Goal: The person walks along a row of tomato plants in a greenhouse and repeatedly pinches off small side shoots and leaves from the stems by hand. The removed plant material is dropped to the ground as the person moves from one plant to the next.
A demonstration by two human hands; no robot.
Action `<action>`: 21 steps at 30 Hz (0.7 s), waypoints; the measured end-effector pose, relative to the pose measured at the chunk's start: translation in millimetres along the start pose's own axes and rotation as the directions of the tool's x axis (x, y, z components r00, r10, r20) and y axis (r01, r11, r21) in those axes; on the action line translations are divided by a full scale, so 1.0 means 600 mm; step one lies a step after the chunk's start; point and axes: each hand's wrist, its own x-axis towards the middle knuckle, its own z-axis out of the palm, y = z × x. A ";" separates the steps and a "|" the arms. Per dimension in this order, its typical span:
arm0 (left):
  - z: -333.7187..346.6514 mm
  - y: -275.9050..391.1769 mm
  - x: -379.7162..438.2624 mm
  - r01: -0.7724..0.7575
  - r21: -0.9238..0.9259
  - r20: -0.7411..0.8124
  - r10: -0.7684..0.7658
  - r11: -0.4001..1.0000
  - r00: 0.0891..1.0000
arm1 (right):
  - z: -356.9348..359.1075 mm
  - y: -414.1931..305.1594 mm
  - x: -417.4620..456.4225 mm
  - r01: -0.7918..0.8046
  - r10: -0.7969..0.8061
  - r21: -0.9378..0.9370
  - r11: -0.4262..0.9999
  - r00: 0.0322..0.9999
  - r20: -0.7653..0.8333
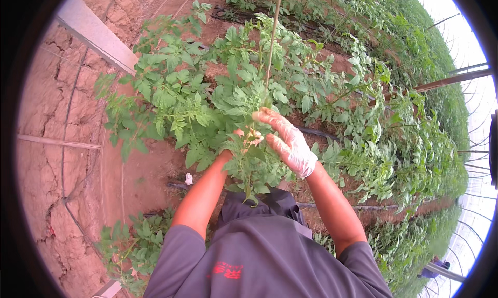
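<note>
Leafy green plants, which look like tomato, stand right in front of me. My right hand (290,144), in a thin translucent glove, is at the upper part of one tomato plant (243,97). Its thumb and fingers are apart, with nothing visible between them. A string (273,37) runs down from above to the foliage just beyond my right fingertips. My left hand (253,137) reaches in among the leaves from the left. Foliage covers most of it, so its grip is hidden.
A cracked earthen wall (50,173) rises at left, with a pale post (99,33) leaning toward the plants. Dark irrigation hoses (317,132) cross the soil between the rows. A wooden pole (447,82) slants in at right. Far off at lower right is another person (433,269).
</note>
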 end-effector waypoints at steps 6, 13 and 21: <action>0.004 -0.014 0.058 -0.203 0.254 -0.302 0.277 0.946 0.912 | -0.030 -0.049 -0.065 -0.041 0.246 0.473 0.880 0.891 -0.381; -0.045 -0.097 -0.105 -0.279 0.695 -0.385 0.671 0.662 0.633 | -0.015 0.072 -0.310 -0.074 0.427 0.546 0.835 0.712 -0.557; -0.179 -0.368 -0.455 0.491 0.452 -0.800 0.094 0.745 0.593 | 0.064 0.151 -0.579 -0.277 0.670 0.663 0.695 0.584 -0.458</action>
